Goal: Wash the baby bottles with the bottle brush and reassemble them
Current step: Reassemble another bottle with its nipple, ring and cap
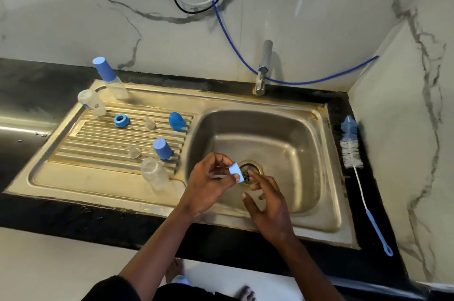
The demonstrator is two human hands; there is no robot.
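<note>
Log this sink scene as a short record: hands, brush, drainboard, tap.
left hand: pinches small blue piece over basin
right hand: beside it, fingers relaxed, nothing visibly held
bottle brush: lies on counter, right of sink
drainboard: capped bottle, two open bottles, blue ring, two blue caps, two clear teats
tap: no water visible

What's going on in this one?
A person works at the sink. Their left hand pinches a small blue piece over the drain; the right hand hovers beside it. Bottles, caps and teats sit apart on the drainboard. The bottle brush lies on the counter.
</note>
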